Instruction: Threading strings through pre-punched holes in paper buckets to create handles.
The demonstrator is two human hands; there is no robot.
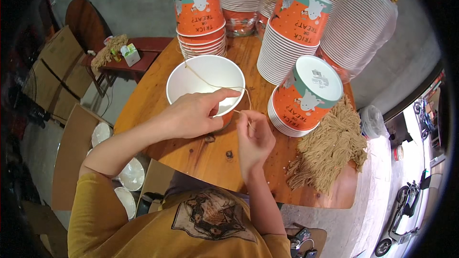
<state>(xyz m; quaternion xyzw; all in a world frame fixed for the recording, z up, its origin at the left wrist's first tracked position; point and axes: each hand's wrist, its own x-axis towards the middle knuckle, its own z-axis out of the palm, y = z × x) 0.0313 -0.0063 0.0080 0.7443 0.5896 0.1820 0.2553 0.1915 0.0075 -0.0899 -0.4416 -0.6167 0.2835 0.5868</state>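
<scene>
A paper bucket [203, 69], white inside and orange outside, stands mouth up on the wooden table in front of me. My left hand [191, 114] lies over its near rim, index finger stretched across the opening and thumb outside, gripping the wall. A thin tan cord [202, 77] crosses the mouth from the far left rim, passes by my left index fingertip and loops over the right rim. Just right of the bucket, my right hand [256, 138] pinches the cord between thumb and fingers. Part of the bucket's outside is hidden by my left hand.
Orange bucket stacks [306, 98] stand upside down at the right and a taller stack [291, 33] behind. Another stack [201, 14] is beyond the bucket. A tan cord bundle [330, 148] lies at the table's right. A cardboard box [71, 157] with white-topped items stands at the left.
</scene>
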